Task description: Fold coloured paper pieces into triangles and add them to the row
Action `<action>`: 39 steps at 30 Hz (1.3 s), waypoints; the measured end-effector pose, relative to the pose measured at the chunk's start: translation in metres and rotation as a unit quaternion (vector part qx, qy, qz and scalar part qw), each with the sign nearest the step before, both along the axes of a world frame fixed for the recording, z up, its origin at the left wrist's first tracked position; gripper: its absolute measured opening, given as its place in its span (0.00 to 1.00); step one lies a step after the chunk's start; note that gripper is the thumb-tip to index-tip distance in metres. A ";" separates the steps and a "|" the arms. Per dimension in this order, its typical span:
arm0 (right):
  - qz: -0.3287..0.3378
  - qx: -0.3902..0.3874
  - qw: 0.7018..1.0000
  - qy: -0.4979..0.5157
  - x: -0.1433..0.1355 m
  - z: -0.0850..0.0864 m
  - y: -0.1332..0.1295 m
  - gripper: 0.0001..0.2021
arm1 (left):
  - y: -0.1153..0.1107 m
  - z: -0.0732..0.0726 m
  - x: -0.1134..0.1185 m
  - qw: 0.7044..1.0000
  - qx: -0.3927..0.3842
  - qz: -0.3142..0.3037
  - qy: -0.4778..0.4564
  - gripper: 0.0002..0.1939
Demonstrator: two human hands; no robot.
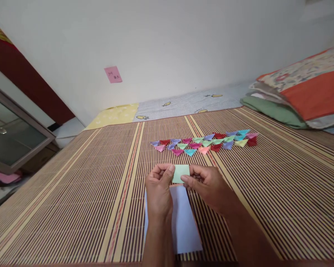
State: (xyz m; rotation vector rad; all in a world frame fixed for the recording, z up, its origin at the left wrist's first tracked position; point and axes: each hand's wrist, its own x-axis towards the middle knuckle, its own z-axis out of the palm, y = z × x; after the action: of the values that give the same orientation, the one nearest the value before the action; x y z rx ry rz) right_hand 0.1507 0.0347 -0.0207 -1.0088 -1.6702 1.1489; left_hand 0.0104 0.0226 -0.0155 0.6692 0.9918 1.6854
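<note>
Between the two hands, a small piece of pale green paper [180, 174] is held up directly ahead of the wrists, touching both, so neither hand is nearer. Left hand [159, 187] pinches its left edge, thumb high near the upper corner; right hand [211, 183] pinches the right side, thumb lower on the front face, its other fingers partly hidden. Close to square, the paper has no clear long axis; its visible face looks plain, flat and smooth, with fairly straight edges. Below the hands, partly behind the left forearm, lies a pale bluish sheet [185, 226]; beyond the fingertips, small folded papers [195, 146] sit in rows on the striped mat [80, 211].
</note>
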 end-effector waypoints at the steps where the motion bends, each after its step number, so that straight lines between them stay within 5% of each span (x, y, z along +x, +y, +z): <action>1: -0.010 0.008 1.000 -0.017 0.000 0.000 0.000 0.13 | 0.000 0.000 -0.001 1.000 0.001 0.004 0.002 0.13; 15: -0.047 0.102 0.987 -0.112 -0.005 0.000 0.000 0.16 | 0.003 0.001 -0.003 1.000 -0.004 0.015 -0.007 0.17; 27: 0.013 -0.006 0.999 0.036 0.007 0.003 0.002 0.11 | -0.001 0.003 -0.004 0.995 -0.014 -0.062 0.076 0.11; 39: -0.023 -0.060 0.989 0.131 0.003 -0.005 0.003 0.11 | -0.001 0.001 0.000 0.987 -0.017 -0.148 0.066 0.13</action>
State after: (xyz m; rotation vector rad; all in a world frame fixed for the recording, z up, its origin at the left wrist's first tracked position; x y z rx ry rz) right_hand 0.1540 0.0375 -0.0260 -0.9208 -1.3775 1.3045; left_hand 0.0108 0.0218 -0.0143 0.8687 0.9585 1.3760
